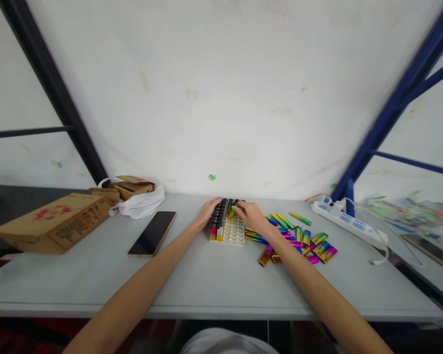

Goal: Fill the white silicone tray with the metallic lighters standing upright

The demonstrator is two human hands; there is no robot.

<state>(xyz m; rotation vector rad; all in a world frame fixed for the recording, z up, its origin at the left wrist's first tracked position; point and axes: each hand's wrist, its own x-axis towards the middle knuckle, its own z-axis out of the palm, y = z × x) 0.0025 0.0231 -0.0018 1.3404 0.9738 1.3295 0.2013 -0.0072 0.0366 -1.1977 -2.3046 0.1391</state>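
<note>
A white tray with rows of round holes (234, 233) lies in the middle of the table. Its left and far parts hold several upright black-topped lighters (217, 216) with shiny red and yellow bodies. My left hand (206, 212) is closed round the left side of this block, steadying fingers on its far left corner. Over the far right part of the tray, my right hand (251, 215) pinches a shiny yellow-green lighter (231, 212); its fingers partly hide it. Beside the tray, partly under my right forearm, lie many loose shiny rainbow-coloured lighter casings (320, 248).
A black-screened phone (153, 233) lies left of the tray. Farther left are a cardboard box (55, 221), a white plastic bag (142, 202) and a smaller open carton (133, 187). A white power strip (349, 222) with cables sits at the right, near a blue metal post (387, 118).
</note>
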